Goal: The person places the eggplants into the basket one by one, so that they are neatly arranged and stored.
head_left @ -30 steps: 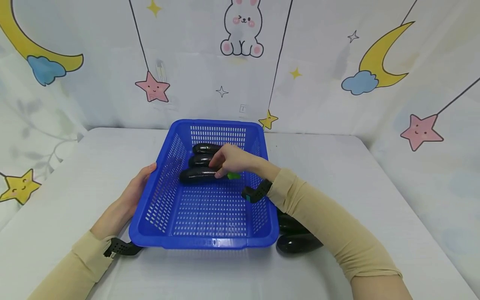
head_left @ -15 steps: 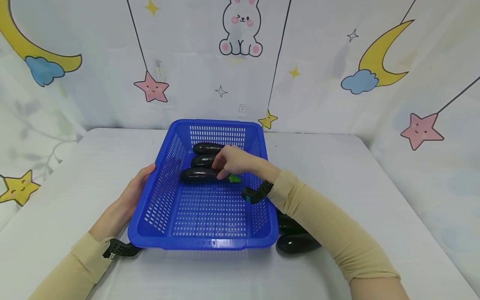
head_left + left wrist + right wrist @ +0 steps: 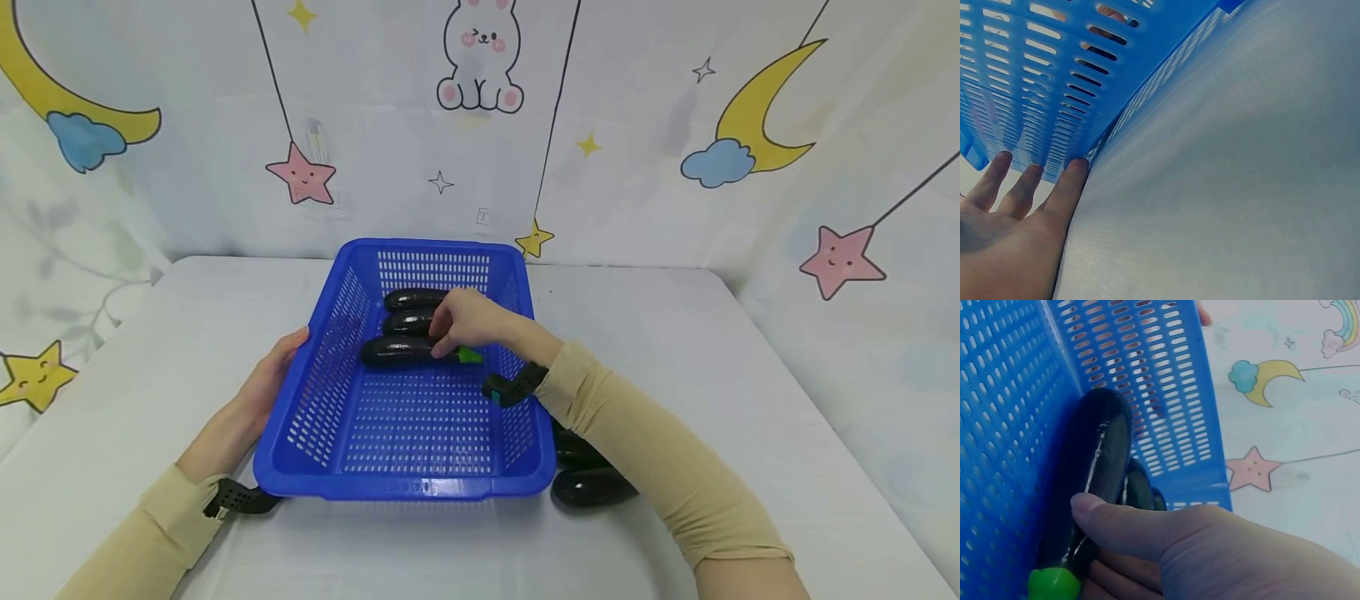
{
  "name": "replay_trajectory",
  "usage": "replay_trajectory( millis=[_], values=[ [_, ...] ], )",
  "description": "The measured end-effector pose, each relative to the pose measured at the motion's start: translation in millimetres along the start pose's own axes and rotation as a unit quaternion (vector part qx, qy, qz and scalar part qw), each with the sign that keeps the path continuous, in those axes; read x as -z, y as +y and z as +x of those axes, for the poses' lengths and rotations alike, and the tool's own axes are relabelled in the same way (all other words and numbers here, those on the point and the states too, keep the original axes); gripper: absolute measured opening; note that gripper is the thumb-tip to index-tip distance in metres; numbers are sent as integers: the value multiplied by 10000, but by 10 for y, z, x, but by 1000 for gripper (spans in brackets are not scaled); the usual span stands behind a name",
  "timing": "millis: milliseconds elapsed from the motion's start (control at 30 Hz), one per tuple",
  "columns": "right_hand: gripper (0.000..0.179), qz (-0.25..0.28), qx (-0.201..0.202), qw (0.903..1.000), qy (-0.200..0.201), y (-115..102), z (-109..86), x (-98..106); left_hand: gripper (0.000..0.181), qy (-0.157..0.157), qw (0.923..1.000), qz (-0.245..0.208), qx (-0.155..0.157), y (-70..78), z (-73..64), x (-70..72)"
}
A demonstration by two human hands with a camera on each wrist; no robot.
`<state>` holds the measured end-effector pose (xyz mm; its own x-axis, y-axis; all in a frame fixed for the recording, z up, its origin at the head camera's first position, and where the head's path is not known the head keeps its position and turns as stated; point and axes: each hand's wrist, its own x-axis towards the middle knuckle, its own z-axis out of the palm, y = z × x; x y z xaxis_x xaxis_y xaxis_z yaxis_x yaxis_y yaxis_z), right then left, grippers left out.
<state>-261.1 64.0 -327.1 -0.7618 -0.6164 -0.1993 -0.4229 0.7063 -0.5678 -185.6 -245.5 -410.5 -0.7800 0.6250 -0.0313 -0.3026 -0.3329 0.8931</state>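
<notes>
Inside a blue slotted plastic basket (image 3: 405, 486), several dark eggplants lie side by side near its far end. My right hand (image 3: 471, 318) reaches over the basket's right side and pinches the nearest eggplant (image 3: 393, 351) close to its green stem end. The right wrist view shows the thumb across the glossy skin of this eggplant (image 3: 1094, 456), with the other fingers tucked behind it. A middle eggplant (image 3: 407, 322) and a far eggplant (image 3: 415, 299) are partly covered by this hand. At the basket's left wall, my left hand (image 3: 266, 379) touches the outside with extended fingers (image 3: 1067, 190).
More eggplants (image 3: 592, 487) lie on the white tabletop (image 3: 667, 350) to the right of the basket, partly under my right forearm. A white backdrop (image 3: 390, 125) with cartoon drawings rises behind the table's far edge.
The nearest eggplant and the middle one have shifted slightly right within the basket, along with my right hand. The left hand stays against the basket's side.
</notes>
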Motion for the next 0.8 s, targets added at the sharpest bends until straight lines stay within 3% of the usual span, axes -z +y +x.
replay_trajectory(
  millis=[567, 800],
  values=[
    [25, -32, 60, 9999, 157, 13, 7, 7, 47, -264, 9989, -389, 2, 2, 2, -9],
    [24, 97, 84, 9996, 241, -5, -1, 23, 47, -266, 9990, -354, -23, 21, -4, -23]
  ],
)
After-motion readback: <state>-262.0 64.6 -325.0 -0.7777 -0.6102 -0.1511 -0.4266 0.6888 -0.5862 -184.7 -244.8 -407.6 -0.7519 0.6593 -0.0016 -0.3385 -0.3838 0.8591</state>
